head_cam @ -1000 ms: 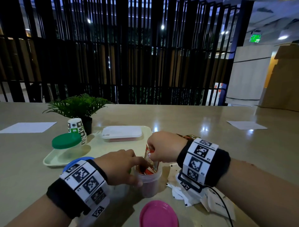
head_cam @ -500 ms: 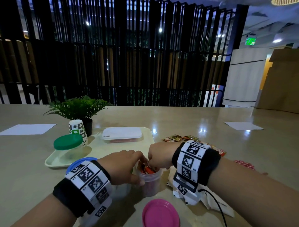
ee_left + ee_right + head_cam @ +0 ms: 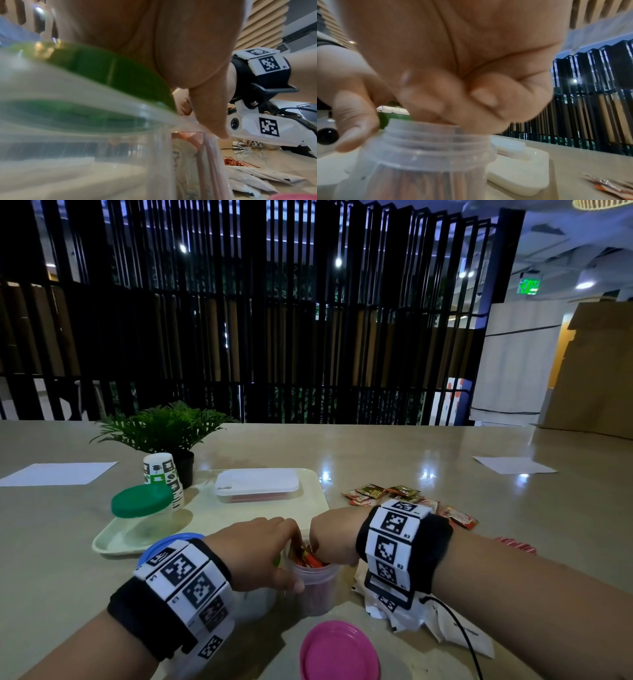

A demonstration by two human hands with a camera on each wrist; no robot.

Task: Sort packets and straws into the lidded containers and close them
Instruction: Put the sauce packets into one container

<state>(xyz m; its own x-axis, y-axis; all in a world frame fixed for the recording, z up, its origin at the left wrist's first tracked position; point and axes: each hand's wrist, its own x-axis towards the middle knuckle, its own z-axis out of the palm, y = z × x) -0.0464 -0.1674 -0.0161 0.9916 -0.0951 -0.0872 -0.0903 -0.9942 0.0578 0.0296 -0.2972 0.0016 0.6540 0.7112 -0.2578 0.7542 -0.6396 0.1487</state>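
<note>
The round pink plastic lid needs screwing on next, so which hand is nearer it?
Left. The left hand grips the jar just behind it; the right hand is farther back.

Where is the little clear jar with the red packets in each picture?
Head: clear jar, bottom centre, between both hands.
Left wrist: jar, lower middle, under the thumb.
Right wrist: jar, bottom left, threaded neck up close.
Shared landmark: cream tray.

A glossy beige table point(image 3: 394, 460) stands before a black slatted partition point(image 3: 274, 320); a green sign point(image 3: 530, 285), possibly exit, glows beyond.
</note>
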